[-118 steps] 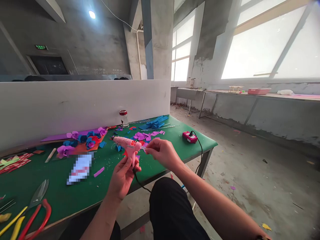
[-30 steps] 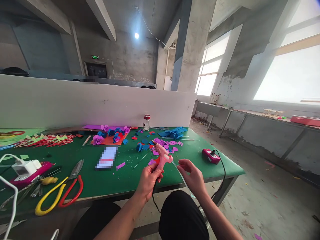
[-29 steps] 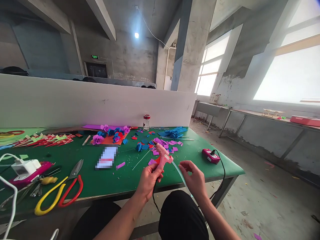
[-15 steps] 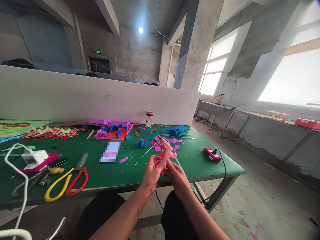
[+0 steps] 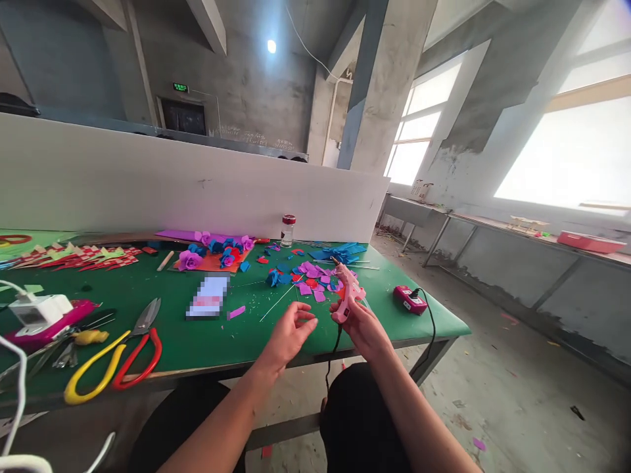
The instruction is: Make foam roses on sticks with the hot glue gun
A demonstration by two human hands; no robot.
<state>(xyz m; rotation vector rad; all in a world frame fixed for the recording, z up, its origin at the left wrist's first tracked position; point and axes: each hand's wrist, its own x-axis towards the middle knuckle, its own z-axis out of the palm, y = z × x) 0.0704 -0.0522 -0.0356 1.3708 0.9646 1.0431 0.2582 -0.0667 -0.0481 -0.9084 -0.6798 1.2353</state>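
In my right hand (image 5: 365, 323) is a pink hot glue gun (image 5: 349, 289), gripped by its handle with the nozzle pointing up and away. A black cord hangs from the handle below the table edge. My left hand (image 5: 292, 334) hovers over the near edge, fingers curved and apart, with nothing in it. Beyond both hands lies a scatter of purple, red and blue paper petals (image 5: 319, 270). A blue paper flower (image 5: 274, 278) sits left of the pile, close to a thin white stick (image 5: 280, 299) lying slantwise.
Scissors (image 5: 142, 328) with yellow and red handles lie at the left, near a phone (image 5: 209, 295). Finished paper flowers (image 5: 190, 260) rest on orange paper. A lidded jar (image 5: 288, 230) stands by the white partition (image 5: 197, 177). A magenta power strip (image 5: 410, 299) is at right.
My left hand has let go of the glue gun and moved left. The glue gun has shifted right in my right hand. The view has turned slightly right.
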